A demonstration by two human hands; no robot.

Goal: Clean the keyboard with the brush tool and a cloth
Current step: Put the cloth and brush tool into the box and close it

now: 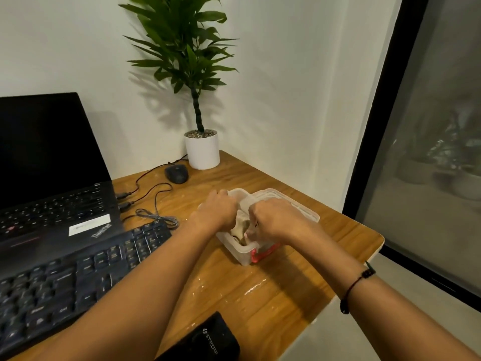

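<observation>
Both hands inside a clear plastic box [246,255] on the counter [273,290], left hand [217,212] and right hand [273,220] fingers curled downward, tips hidden, grip unclear, pale cloth [240,229] partly visible between them, keyboard [78,269] left, cut off by frame.

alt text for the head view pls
Both hands, left hand and right hand, reach into a clear plastic container holding a pale cloth on a wooden desk. A black keyboard and open laptop sit left.
</observation>
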